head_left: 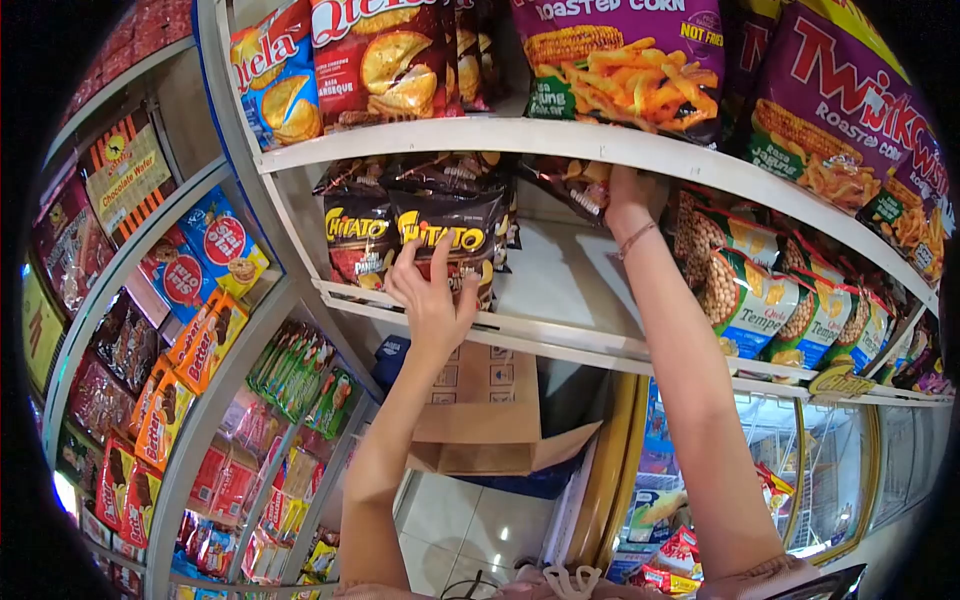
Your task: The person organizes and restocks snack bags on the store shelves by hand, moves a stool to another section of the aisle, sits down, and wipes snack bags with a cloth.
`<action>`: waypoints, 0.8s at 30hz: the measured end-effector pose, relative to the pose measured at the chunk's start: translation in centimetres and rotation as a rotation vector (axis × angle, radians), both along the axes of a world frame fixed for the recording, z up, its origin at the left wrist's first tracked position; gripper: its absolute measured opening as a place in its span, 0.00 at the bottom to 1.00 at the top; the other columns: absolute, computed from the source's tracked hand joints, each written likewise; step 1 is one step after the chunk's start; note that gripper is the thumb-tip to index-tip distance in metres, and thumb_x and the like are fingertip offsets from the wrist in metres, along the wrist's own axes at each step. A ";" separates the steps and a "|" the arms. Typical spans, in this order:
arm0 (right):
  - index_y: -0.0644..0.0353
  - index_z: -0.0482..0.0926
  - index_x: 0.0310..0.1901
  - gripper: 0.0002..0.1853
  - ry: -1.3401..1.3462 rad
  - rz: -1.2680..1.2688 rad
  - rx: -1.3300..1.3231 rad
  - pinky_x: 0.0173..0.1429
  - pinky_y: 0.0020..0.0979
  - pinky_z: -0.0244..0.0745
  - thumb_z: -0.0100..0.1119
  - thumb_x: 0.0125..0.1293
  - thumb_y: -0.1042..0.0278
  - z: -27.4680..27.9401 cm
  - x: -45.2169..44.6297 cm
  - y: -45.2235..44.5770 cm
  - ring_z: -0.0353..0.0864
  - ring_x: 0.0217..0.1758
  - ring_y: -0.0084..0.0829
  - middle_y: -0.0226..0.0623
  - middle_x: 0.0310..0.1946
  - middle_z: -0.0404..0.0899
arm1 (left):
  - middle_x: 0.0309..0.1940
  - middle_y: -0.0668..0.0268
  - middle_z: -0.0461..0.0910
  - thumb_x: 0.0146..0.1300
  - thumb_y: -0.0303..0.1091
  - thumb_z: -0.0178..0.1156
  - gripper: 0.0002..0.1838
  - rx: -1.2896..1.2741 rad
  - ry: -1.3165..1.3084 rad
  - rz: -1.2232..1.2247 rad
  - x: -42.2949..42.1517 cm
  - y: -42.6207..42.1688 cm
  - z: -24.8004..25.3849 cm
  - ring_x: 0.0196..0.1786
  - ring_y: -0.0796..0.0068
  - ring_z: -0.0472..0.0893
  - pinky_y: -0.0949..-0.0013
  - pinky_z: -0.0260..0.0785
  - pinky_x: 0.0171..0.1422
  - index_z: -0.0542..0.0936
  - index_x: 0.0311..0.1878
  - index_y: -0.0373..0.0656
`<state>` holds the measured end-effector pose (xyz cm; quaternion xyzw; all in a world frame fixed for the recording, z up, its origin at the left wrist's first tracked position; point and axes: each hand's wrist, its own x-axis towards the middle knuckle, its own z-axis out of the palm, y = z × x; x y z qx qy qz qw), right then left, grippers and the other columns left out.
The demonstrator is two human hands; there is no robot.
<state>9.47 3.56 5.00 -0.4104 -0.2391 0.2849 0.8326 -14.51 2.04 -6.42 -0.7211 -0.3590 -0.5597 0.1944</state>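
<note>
My left hand (430,295) rests with fingers spread against the front of a dark Chitato chip bag (450,235). Another Chitato bag (357,240) stands just left of it, with more dark bags packed behind. Deep in the same shelf, my right hand (630,192) is beside a dark chip bag (568,182) that lies tilted under the upper shelf. The upper shelf edge and shadow hide most of the right hand's fingers, so its grip on that bag is unclear.
Above runs a white shelf edge (600,142) carrying Qtela (385,60) and Twistko bags (620,70). Tempe chip bags (760,305) stand right of my right forearm. Below are an open cardboard box (480,410) and a glass-door fridge (840,460). Biscuit racks (160,320) line the left.
</note>
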 end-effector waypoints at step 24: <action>0.64 0.70 0.54 0.24 -0.833 0.435 -0.123 0.51 0.34 0.70 0.46 0.66 0.53 2.0 -13.4 1.3 0.71 0.55 0.32 0.40 0.52 0.73 | 0.60 0.51 0.47 0.55 0.26 0.64 0.31 0.070 -0.533 -0.198 -1.3 2.8 6.2 0.61 0.54 0.63 0.60 0.68 0.59 0.64 0.62 0.43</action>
